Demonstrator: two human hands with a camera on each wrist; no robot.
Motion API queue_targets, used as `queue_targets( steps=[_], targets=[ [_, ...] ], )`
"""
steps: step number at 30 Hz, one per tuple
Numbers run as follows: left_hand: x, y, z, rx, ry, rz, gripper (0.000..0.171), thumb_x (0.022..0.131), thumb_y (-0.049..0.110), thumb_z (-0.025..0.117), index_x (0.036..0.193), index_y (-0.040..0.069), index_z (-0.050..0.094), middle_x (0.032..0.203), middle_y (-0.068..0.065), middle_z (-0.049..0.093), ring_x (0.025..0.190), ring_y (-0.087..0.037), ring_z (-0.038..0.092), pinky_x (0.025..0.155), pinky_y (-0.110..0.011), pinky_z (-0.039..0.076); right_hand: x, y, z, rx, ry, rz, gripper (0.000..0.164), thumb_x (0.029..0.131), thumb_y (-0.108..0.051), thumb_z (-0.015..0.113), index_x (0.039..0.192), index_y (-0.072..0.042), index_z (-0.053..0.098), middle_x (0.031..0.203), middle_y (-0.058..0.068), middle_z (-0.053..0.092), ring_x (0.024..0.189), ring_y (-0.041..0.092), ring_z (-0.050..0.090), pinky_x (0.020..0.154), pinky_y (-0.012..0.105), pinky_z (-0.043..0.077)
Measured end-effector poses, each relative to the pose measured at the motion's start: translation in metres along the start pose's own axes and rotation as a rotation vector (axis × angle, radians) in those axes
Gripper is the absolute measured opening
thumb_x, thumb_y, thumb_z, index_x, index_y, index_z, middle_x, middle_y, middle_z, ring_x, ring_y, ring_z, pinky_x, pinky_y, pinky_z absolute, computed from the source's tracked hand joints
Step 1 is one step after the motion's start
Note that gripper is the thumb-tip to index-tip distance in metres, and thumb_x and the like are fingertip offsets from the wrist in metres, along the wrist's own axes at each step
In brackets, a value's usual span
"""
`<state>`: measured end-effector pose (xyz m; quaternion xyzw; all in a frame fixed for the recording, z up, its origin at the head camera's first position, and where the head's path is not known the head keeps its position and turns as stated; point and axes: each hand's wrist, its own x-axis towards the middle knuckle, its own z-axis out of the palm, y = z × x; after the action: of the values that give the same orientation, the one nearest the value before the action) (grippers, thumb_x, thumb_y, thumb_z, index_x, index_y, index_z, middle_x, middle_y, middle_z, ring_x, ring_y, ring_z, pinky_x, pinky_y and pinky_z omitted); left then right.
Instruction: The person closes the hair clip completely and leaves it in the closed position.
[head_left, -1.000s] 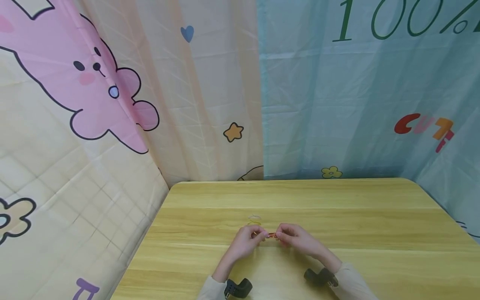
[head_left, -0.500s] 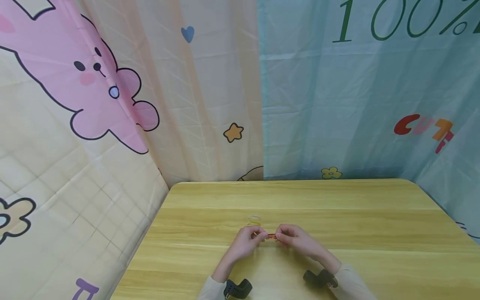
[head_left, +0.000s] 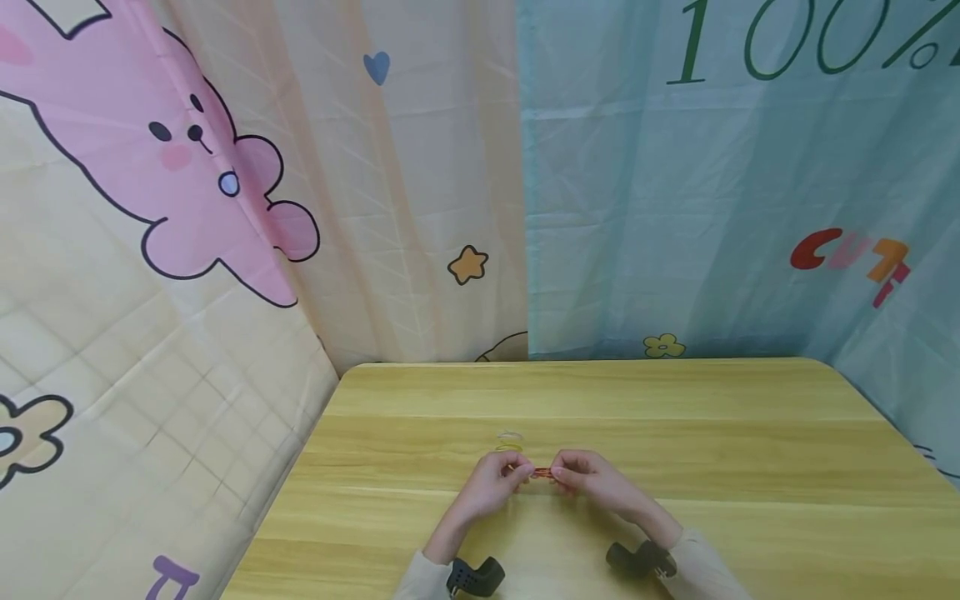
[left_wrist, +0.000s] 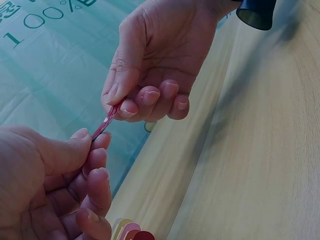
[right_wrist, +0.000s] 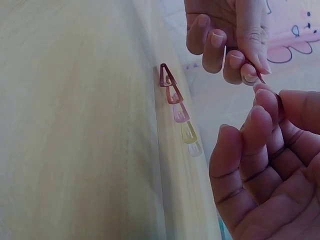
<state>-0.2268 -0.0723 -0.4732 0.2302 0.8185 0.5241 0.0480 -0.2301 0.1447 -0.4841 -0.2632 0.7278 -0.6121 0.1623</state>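
Note:
In the head view a slim red snap hair clip point(head_left: 542, 472) spans the gap between both hands above the table. My left hand point(head_left: 491, 482) pinches its left end between thumb and fingertips. The opposite end is pinched by my right hand point(head_left: 596, 479). Seen nearly edge-on in the left wrist view, the clip point(left_wrist: 104, 124) slants between the two thumbs; the fingertips hide its ends. In the right wrist view several more snap clips lie in an overlapping row: dark red point(right_wrist: 166, 76), orange-red point(right_wrist: 175, 94), pink point(right_wrist: 181, 113), yellow point(right_wrist: 189, 133) and whitish point(right_wrist: 195, 149).
The wooden table point(head_left: 405, 400) reaches back to printed curtains point(head_left: 660, 208). In the head view the yellow clip point(head_left: 509, 446) shows just behind the left hand, which hides others of the row. Dark wrist cameras point(head_left: 477, 577) sit on both wrists.
Both hands stay in nearly the same place with their pinch unchanged. The red clip between them has turned slightly and now looks thinner and more edge-on.

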Motion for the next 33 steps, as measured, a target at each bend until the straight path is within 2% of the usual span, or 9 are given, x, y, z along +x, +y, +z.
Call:
queue_targets(
  steps=[8,18,27,33],
  targets=[
    [0.0,0.003,0.0,-0.036,0.003,-0.01,0.017,0.095,0.013,0.059,0.085,0.002,0.066,0.077,-0.015,0.062,0.061,-0.01,0.05,0.052,-0.02,0.038,0.0,0.001,-0.001,0.014,-0.01,0.0,0.029,0.099,-0.018,0.051,0.092,0.01,0.054,0.072,0.009,0.051,0.068,0.019,0.048,0.065,0.031,0.042],
    [0.0,0.004,0.001,-0.072,-0.009,-0.033,0.019,0.096,0.009,0.056,0.085,-0.003,0.064,0.079,-0.022,0.06,0.062,-0.012,0.048,0.053,-0.02,0.036,-0.001,0.001,-0.002,0.071,-0.035,0.003,0.031,0.099,-0.018,0.051,0.093,0.012,0.052,0.074,0.005,0.051,0.069,0.016,0.048,0.066,0.03,0.042],
    [-0.011,0.037,-0.005,-0.086,-0.022,-0.025,0.018,0.095,0.0,0.053,0.085,-0.012,0.061,0.08,-0.031,0.057,0.063,-0.015,0.047,0.054,-0.019,0.034,-0.001,0.0,-0.002,0.086,-0.037,0.013,0.032,0.099,-0.017,0.051,0.094,0.015,0.052,0.076,0.008,0.052,0.069,0.016,0.049,0.068,0.031,0.043],
    [-0.013,0.041,-0.007,-0.123,-0.025,-0.037,0.018,0.095,0.001,0.053,0.087,-0.012,0.061,0.082,-0.029,0.058,0.066,-0.016,0.049,0.057,-0.021,0.037,-0.001,0.0,-0.002,0.093,-0.039,0.011,0.032,0.099,-0.018,0.051,0.094,0.014,0.052,0.077,0.007,0.053,0.069,0.015,0.049,0.068,0.031,0.043]
  ],
)
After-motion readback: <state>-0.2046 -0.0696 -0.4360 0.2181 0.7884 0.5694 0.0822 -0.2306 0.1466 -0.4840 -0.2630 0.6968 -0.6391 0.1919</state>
